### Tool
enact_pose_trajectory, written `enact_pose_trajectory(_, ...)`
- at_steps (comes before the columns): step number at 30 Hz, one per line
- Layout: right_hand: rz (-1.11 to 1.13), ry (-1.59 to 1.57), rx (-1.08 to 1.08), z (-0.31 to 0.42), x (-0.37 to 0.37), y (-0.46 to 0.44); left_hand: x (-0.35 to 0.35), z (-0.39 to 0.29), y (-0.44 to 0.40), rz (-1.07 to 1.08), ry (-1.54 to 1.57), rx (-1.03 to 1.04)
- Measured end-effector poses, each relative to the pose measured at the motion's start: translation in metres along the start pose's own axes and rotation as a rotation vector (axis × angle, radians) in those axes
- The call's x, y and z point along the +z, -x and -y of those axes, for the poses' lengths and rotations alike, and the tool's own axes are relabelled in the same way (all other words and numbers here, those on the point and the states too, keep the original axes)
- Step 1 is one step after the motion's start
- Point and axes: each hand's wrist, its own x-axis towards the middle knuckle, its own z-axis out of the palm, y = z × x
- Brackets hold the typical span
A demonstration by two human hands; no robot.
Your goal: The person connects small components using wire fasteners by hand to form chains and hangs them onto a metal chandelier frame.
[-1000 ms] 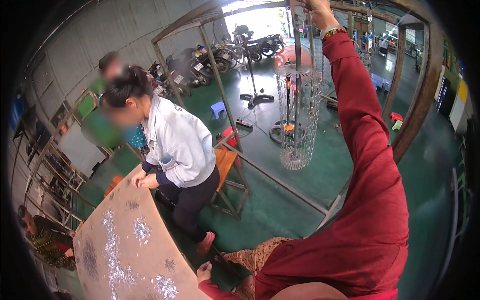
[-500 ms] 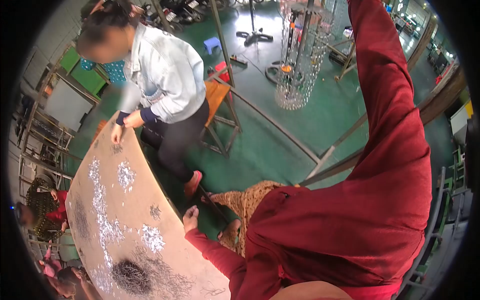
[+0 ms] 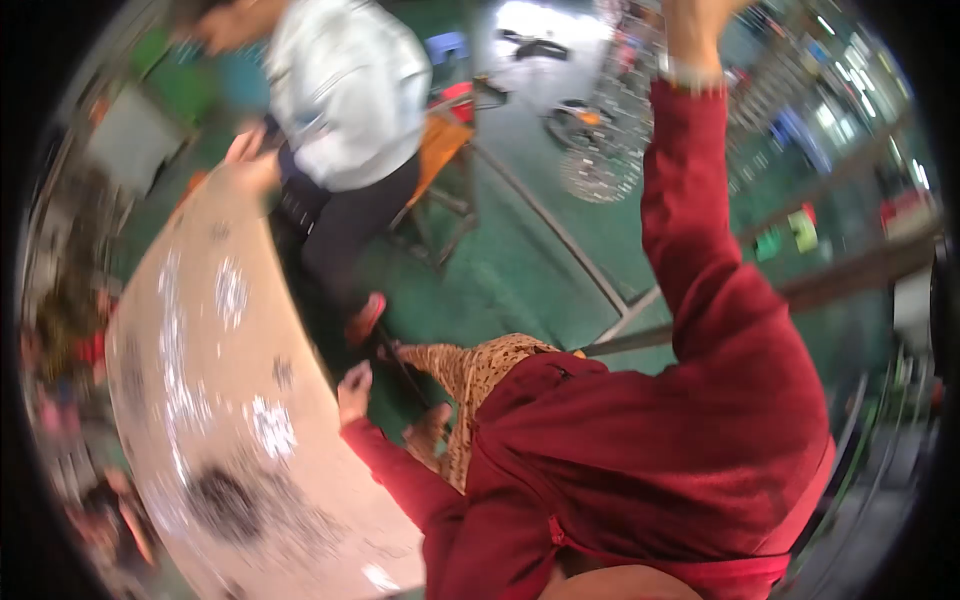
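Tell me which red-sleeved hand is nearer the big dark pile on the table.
Left: the left hand is by the table, apart from the dark pile; the right hand is raised well away.

A workshop; piles of silvery pieces (image 3: 273, 427) on a worktable (image 3: 225, 360)

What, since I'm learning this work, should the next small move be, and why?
Perhaps lower the right hand toward the table: it is held up, away from it, while the left hand is by its edge, near loose shiny pieces.

Wearer's hands (image 3: 355, 391) (image 3: 698, 28), two; table (image 3: 236, 358), one
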Motion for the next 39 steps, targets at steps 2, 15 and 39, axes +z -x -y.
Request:
enact_pose_trajectory(2,0.142,-0.105,0.311,0.033,0.066,0.107,-0.005,-0.082,0.053,0.017,0.462,-0.194)
enact_pose_trajectory(15,1.775,-0.854,0.116,0.307,0.252,0.554,0.03,-0.197,0.238,-0.245,0.273,-0.321)
enact_pose_trajectory(39,1.951,-1.405,1.407,0.306,0.192,0.509,-0.067,-0.05,0.271,-0.896,-0.819,-0.385)
